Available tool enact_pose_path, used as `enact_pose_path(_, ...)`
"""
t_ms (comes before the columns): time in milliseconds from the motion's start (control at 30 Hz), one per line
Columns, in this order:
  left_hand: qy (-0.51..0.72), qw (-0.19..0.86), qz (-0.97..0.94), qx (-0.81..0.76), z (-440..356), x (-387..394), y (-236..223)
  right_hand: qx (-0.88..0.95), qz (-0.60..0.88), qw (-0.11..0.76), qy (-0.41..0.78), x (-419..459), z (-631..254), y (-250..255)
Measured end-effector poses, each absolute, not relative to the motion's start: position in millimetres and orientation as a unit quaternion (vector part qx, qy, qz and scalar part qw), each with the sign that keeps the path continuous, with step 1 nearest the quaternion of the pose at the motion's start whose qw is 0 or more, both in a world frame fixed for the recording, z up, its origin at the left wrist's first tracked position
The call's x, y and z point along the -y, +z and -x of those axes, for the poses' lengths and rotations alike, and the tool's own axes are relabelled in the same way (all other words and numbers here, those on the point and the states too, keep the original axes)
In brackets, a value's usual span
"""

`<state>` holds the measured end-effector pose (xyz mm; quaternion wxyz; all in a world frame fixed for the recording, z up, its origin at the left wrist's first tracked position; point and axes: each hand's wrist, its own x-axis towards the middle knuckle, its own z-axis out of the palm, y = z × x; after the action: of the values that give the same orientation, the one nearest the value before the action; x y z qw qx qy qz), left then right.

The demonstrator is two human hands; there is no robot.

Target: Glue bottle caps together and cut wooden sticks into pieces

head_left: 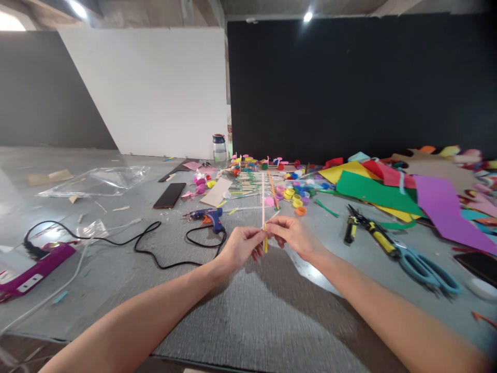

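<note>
My left hand and my right hand meet over the middle of the grey table. Both pinch a thin wooden stick that stands upright between the fingertips. A short yellow piece sits at the stick's lower end, between the two hands. Just left of my left hand, a blue glue gun lies with its black cord looping across the table.
Coloured bottle caps and more sticks lie behind the hands. Coloured paper sheets pile at the right, with yellow-handled pliers and blue scissors in front. A black phone, a clear bag and a jar are at the left and back.
</note>
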<state>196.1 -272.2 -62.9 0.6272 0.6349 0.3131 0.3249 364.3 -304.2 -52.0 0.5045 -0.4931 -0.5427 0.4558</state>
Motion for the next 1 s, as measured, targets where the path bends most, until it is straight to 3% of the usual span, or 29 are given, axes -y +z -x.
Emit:
enact_pose_path(700, 0.225, 0.651, -0.651, -0.320, -191.9, 276.5, -54.3, 0.505, 0.491, 0.499, 0.505, 306.2, -363.8, -53.2)
enact_pose_path(1000, 0.298, 0.666, -0.608, -0.312, -196.7, 279.7, -59.5, 0.513, 0.490, 0.526, 0.470, 307.0, -358.4, -58.0)
